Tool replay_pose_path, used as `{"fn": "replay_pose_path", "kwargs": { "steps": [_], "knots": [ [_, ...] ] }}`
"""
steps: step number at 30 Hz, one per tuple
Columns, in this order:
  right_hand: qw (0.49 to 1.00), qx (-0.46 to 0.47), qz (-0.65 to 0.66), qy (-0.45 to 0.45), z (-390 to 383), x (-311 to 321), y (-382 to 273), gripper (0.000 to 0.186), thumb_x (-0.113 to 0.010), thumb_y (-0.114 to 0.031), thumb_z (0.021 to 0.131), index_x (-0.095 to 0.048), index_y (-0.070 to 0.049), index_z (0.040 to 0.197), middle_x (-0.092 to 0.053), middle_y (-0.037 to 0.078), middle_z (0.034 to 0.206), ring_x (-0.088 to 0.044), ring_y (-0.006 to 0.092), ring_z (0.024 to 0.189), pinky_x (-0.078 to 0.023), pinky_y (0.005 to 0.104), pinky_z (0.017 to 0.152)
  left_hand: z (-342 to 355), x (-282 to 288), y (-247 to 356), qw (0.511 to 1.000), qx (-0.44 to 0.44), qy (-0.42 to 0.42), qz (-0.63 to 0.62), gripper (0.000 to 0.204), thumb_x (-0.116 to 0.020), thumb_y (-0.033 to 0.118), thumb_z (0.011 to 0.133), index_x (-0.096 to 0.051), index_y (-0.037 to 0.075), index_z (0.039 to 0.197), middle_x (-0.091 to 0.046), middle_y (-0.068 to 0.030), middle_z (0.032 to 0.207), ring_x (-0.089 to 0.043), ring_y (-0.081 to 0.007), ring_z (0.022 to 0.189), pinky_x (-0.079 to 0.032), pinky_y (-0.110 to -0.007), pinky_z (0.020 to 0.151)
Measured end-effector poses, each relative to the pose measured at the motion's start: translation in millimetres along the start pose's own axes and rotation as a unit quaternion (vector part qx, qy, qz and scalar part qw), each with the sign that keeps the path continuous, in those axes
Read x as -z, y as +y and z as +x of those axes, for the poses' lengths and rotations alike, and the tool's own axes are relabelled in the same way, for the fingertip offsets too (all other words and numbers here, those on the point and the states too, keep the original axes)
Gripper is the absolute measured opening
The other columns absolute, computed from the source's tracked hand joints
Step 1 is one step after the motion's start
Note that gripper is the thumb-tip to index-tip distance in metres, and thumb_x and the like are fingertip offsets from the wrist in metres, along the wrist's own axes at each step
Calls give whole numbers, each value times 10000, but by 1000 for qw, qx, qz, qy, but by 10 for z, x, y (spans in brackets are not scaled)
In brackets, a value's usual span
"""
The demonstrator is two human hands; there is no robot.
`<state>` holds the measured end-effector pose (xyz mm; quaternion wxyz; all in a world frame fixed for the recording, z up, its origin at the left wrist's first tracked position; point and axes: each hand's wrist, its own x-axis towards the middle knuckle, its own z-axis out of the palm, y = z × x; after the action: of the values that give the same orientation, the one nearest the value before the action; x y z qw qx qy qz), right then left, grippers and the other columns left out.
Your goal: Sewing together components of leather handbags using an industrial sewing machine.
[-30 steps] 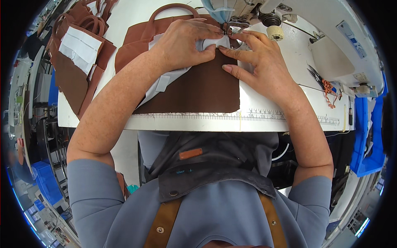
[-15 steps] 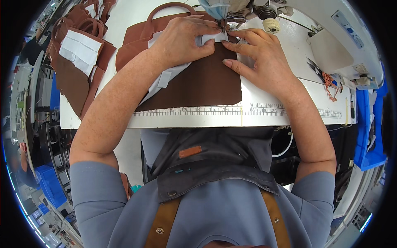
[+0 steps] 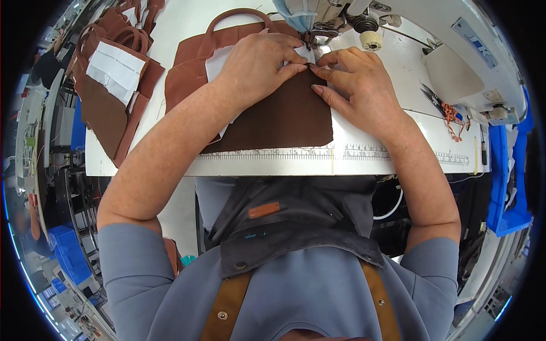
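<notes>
A brown bag piece with a curved handle [image 3: 207,31] lies on the sewing table, with a white lining piece [image 3: 218,63] and a dark brown panel [image 3: 278,122] over it. My left hand [image 3: 259,65] pinches the panel's far edge between thumb and forefinger. Opposite it, my right hand [image 3: 361,82] rests on the panel's right corner, thumb and fingers apart, one fingertip meeting the left at that edge. Just beyond the fingertips is the sewing machine's needle and presser foot area [image 3: 310,38]; the fingers partly hide the white material there.
Stacked brown bag pieces [image 3: 102,108] with handles lie at left. On the right are black snips [image 3: 433,98] beside orange cord [image 3: 453,116], and a blue bin [image 3: 503,199] beyond the table end. A ruler strip [image 3: 256,154] runs along the front edge. The machine arm [image 3: 455,62] rises at right.
The dark panel's far edge has been drawn up toward the needle, covering more white lining. My left thumb and forefinger have closed on that edge; the right fingers have bent in toward it.
</notes>
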<state>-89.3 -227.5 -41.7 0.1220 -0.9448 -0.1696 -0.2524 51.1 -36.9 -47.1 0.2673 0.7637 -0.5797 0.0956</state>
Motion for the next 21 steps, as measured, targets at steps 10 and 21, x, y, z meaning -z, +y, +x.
{"fn": "replay_pose_path", "kwargs": {
  "steps": [10,21],
  "knots": [
    [999,-41,-7,-1,40,-32,12,251,-769,-257,843,-785,-78,1018,-661,22,1023,-610,219,993,-463,374,849,50,-34,-116,999,28,22,-23,171,-797,221,839,-805,81,935,-743,-122,1116,-718,-253,971,-562,-344,852],
    [995,-67,-71,-1,80,-128,76,324,-726,-339,887,-785,-89,1085,-682,44,1064,-615,246,1022,-478,405,857,223,-87,-384,1000,7,14,-12,154,-791,229,846,-811,109,939,-778,-73,909,-723,-236,841,-560,-340,811]
  ]
}}
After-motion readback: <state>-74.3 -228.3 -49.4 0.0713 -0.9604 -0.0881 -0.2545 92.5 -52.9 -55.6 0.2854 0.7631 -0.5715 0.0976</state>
